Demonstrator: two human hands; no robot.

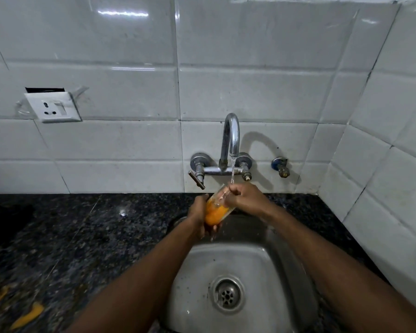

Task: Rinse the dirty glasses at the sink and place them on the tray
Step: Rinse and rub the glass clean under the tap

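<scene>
A clear glass (pixel 217 210) with orange liquid in its lower part is held tilted over the steel sink (pixel 197 272), mouth up toward the tap. My left hand (pixel 198 213) grips its lower body. My right hand (pixel 244 198) is at its rim, fingers over or inside the mouth. Water runs from the curved chrome tap (pixel 231 138) onto the rim and my right fingers. No tray is in view.
Dark speckled granite counter (pixel 70 236) surrounds the sink. Orange smears (pixel 27 316) lie on the counter at the lower left. A white wall socket (pixel 54 108) sits on the tiled wall at left. A small valve (pixel 281 166) projects right of the tap.
</scene>
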